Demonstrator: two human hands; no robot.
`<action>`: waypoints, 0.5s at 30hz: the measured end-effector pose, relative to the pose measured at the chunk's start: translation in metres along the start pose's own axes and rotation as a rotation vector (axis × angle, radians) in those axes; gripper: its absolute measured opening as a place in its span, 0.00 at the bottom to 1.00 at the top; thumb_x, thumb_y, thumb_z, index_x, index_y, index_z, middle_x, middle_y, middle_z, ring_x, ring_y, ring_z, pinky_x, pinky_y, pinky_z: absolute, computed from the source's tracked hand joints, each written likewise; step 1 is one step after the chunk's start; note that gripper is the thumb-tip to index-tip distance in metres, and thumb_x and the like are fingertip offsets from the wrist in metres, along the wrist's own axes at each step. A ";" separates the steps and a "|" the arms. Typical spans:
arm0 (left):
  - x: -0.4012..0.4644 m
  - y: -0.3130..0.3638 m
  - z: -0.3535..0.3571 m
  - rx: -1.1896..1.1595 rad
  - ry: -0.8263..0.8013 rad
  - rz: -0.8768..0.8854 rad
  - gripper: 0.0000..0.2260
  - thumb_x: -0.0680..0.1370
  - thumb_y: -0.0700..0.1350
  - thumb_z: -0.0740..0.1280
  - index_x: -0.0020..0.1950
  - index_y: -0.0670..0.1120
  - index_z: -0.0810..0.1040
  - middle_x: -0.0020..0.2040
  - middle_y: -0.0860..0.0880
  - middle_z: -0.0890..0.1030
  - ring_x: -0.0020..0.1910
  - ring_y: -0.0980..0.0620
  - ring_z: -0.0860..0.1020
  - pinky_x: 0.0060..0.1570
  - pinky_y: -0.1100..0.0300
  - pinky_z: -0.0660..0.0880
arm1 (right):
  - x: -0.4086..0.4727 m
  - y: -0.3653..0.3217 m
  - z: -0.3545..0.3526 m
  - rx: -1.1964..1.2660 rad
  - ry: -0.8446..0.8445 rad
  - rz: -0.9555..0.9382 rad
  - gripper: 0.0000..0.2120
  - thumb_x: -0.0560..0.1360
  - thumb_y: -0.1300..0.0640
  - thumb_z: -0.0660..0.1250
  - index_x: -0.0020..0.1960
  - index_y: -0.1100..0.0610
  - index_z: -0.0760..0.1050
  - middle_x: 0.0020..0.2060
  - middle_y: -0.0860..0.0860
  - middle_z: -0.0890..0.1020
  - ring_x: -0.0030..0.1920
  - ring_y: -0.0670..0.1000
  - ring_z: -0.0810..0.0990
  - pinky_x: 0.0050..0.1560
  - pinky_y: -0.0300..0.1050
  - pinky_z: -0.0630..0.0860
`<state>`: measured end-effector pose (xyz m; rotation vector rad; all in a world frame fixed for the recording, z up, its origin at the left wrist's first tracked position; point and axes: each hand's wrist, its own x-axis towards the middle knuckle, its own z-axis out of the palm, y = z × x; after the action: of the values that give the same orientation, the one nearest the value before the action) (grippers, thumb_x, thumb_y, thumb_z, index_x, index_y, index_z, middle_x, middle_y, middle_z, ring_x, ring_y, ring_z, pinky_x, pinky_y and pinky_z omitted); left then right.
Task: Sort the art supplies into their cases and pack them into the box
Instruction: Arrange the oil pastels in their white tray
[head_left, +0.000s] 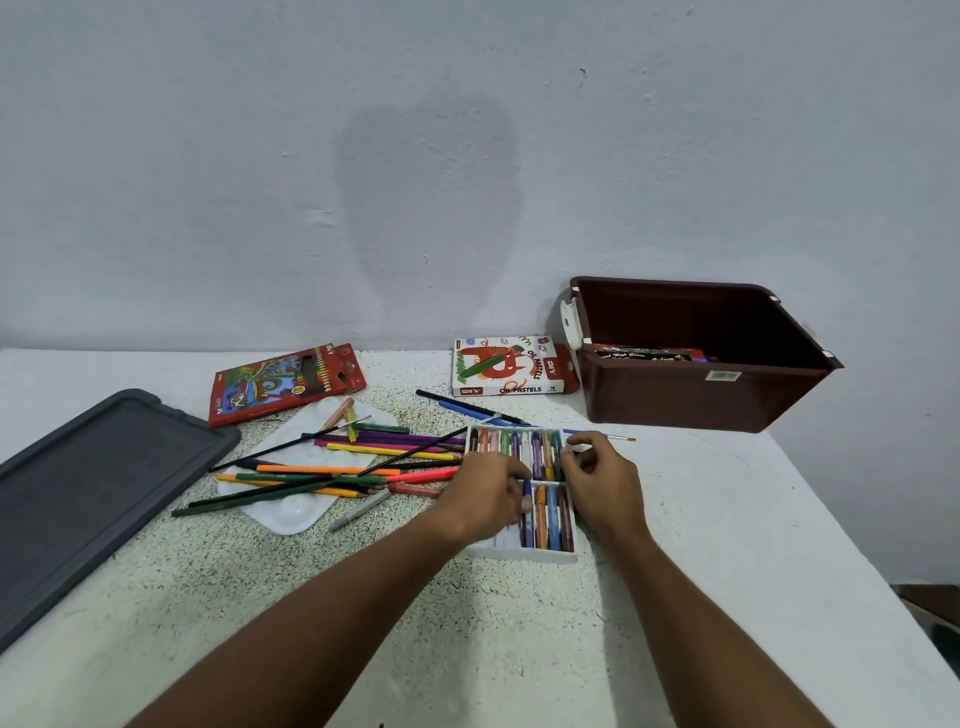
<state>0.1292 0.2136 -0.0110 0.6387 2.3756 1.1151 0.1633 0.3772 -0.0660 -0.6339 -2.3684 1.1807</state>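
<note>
A white pastel tray (524, 555) with two rows of oil pastels lies on the table in front of me. My left hand (485, 496) pinches a blue pastel (527, 491) over the tray's lower row. My right hand (600, 480) rests curled on the tray's right side, fingertips at the upper row; what it grips is hidden. The oil pastel sleeve (511, 366) lies behind the tray. A pile of coloured pencils (353, 465) and brushes covers a white palette (296, 512) to the left. The red pencil case (283, 384) lies at the back left.
A brown plastic box (696, 395) stands at the back right with a dark case inside. Its grey lid (88, 493) lies at the far left. Blue and black pens (470, 408) and a thin brush (605, 435) lie behind the tray. A wall closes off the back.
</note>
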 end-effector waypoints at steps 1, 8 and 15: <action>0.000 0.001 0.000 0.025 -0.006 0.009 0.17 0.77 0.28 0.62 0.66 0.34 0.73 0.38 0.42 0.80 0.40 0.49 0.81 0.38 0.61 0.77 | 0.000 0.000 0.000 0.000 -0.002 -0.002 0.04 0.78 0.50 0.65 0.51 0.48 0.74 0.39 0.45 0.81 0.38 0.44 0.80 0.40 0.43 0.79; 0.001 0.009 0.001 0.270 -0.055 0.070 0.16 0.76 0.37 0.69 0.64 0.35 0.75 0.48 0.39 0.82 0.45 0.46 0.82 0.54 0.50 0.79 | 0.000 -0.001 -0.001 -0.007 -0.022 0.006 0.05 0.78 0.51 0.65 0.53 0.50 0.74 0.40 0.47 0.81 0.37 0.43 0.80 0.36 0.37 0.76; 0.002 0.009 0.003 0.377 -0.009 0.112 0.19 0.75 0.39 0.71 0.65 0.39 0.76 0.54 0.41 0.81 0.49 0.49 0.79 0.55 0.52 0.78 | -0.001 -0.003 -0.002 -0.014 -0.023 0.012 0.06 0.78 0.52 0.65 0.54 0.51 0.75 0.41 0.47 0.81 0.37 0.43 0.80 0.35 0.35 0.73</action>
<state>0.1318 0.2215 -0.0065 0.9090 2.5917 0.7037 0.1648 0.3760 -0.0631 -0.6428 -2.3973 1.1841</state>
